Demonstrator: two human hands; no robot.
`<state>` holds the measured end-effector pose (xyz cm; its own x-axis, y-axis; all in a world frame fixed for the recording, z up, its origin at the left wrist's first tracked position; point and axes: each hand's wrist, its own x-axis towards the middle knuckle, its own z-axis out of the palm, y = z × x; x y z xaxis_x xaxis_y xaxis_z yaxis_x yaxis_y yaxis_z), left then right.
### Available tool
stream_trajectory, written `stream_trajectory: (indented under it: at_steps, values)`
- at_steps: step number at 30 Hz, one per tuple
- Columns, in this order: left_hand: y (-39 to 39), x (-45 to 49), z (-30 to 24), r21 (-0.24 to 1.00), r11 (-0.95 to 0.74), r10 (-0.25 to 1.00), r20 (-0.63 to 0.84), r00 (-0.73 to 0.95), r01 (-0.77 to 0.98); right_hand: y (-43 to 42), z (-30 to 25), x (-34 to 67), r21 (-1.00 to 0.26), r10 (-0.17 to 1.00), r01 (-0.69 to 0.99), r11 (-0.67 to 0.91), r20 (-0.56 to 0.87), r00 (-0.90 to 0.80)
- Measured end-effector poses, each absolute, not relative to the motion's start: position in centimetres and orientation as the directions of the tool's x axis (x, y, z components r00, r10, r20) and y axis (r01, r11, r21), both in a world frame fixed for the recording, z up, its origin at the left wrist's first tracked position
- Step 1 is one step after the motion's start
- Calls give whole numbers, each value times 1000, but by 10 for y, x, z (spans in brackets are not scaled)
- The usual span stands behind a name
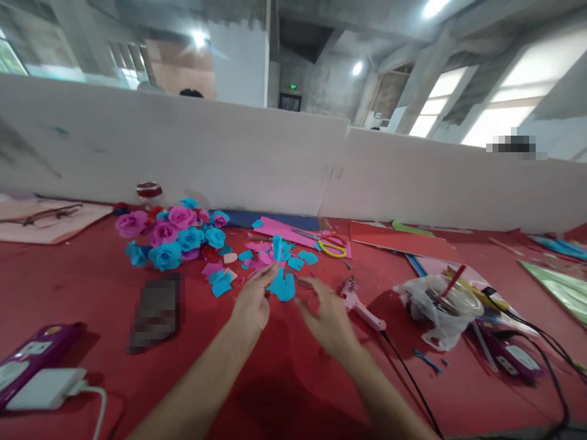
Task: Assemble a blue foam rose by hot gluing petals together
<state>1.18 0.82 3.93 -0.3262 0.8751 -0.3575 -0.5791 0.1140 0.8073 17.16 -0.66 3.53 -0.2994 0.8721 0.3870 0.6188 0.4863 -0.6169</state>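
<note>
Head view: left hand (251, 302) pinches the blue paper piece (283, 287) at mid-table; right hand (326, 318) hovers just right of it, fingers loose and empty; a light edge grip, I judge, keeps the paper uncreased; glue gun (362, 308) lies further right.

A white partition (275, 153) stands behind the red table (82, 287). Above the partition are grey concrete beams (426, 67) and ceiling lamps (199, 38). Bright windows (499, 116) glow beyond its right end.
</note>
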Motion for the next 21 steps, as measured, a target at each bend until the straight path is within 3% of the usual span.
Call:
stream_trajectory:
  at_steps: [3,8,13,16,21]
  values:
    - [14,27,41,747,86,917,-319,-241,-660,5,30,128,-844,916,370,389,311,-253]
    - [10,34,36,752,36,929,-268,-256,-659,23,11,118,-931,944,194,309,275,-182]
    - [11,16,28,847,62,968,-180,-176,-528,23,10,129,-987,954,-1,164,158,-254]
    - [17,4,26,905,37,969,-136,-205,-425,20,15,129,-986,956,49,157,140,-258]
    - [20,0,20,951,-39,952,-58,-301,-306,15,18,131,-898,947,326,295,230,-225]
